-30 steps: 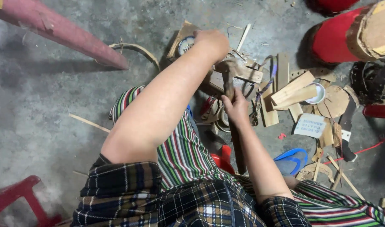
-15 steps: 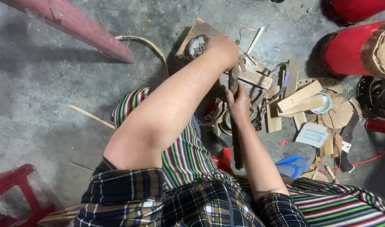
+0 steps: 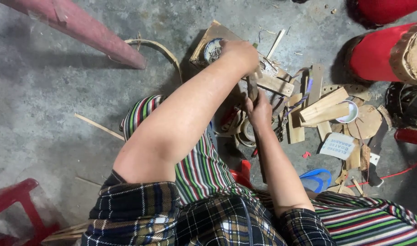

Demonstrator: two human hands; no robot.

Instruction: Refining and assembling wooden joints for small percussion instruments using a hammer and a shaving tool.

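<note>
My left hand (image 3: 238, 57) reaches forward over my striped knee and is closed round the top of a brown wooden stick (image 3: 252, 89) standing upright over a pile of scraps. Just below it, my right hand (image 3: 261, 111) grips the same stick, whose dark lower length (image 3: 259, 152) runs down towards me. A small bowl of nails (image 3: 212, 49) sits on a wooden board (image 3: 207, 38) right beside my left hand. Whatever lies under the hands is hidden.
Cut wooden slats (image 3: 322, 107), a white cup (image 3: 347, 111), round cardboard pieces and a white printed label (image 3: 338, 146) litter the concrete floor to the right. Red cylinders (image 3: 381, 52) stand at the far right, a pink post (image 3: 81, 27) at top left, a red stool (image 3: 17, 205) at bottom left and a blue sandal (image 3: 315, 177) by my leg.
Both hands keep their hold on the stick, staying close together. The view has drifted slightly, so the scene sits a little lower in the frame.
</note>
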